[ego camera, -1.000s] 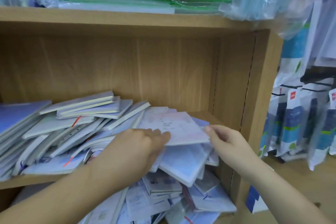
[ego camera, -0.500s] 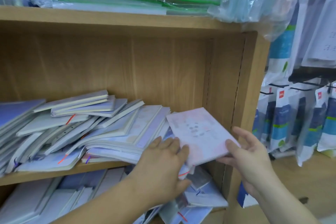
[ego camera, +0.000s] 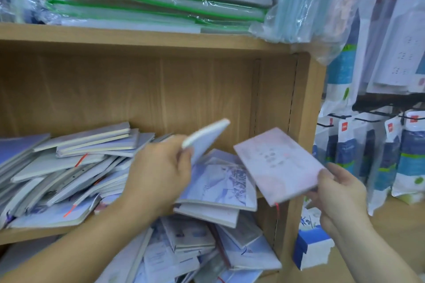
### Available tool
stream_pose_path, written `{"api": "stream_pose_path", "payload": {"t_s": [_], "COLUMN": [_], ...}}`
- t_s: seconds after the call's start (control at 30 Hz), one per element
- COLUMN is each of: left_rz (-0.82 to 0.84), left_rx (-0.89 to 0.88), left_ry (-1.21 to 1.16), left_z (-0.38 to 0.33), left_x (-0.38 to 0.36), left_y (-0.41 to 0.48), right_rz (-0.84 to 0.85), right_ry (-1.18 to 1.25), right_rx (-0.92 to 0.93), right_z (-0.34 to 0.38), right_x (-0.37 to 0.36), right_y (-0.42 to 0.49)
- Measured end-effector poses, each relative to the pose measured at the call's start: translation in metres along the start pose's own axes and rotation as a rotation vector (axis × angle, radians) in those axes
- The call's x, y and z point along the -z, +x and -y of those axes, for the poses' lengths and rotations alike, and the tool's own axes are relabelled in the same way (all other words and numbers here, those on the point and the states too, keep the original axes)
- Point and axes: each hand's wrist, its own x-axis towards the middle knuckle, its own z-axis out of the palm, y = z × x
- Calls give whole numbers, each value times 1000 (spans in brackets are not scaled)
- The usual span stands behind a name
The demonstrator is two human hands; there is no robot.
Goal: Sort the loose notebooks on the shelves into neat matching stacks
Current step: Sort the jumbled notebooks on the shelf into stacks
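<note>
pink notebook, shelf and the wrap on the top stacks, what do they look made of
Pink notebook: matte card cover with no glare on its face; the pale lower edge suggests paper pages.
Shelf: wood-grain board, probably laminate; even grain, smooth satin finish.
Wrap: clear glossy plastic film, with crinkles and glare.

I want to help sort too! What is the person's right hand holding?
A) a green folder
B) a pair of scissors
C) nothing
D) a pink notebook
D: the right hand pinches the lower corner of the pink notebook and holds it up in front of the shelf, while the left hand grips a pale blue notebook.
</note>
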Motion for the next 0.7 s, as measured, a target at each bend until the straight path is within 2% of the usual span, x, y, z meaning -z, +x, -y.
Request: {"api": "stream_pose_path", "payload": {"t_s": [0.03,0.1,0.23,0.33,0.47,0.6,0.7], "left_rz": [-70,-76,134,293,459,773,734], "left_rx": [9,-54,-202,-128,-106,-115,-71], "left_ry": [-15,5,15,35,41,-186,-95], "left_z": [-3,-22,-74,-100,-115,-94,-50], "left_x": [5,6,-29,-63,-90,-91,-77], "left_y": [9,19,9,12,13,-5,1], "right_rz": [15,116,344,454,429,331,197], "right_ry": [-39,-41,51,131,264,196,162], "right_rx": [41,43,-136,-188,-210,-215,-171], "right_z": [0,-3,-8,-4,-2,-23,-38], "right_x": [-1,-8,-21,-20,-15,-14,-11], "right_y": [-4,-16,-43,-52,-47,-41,-29]}}
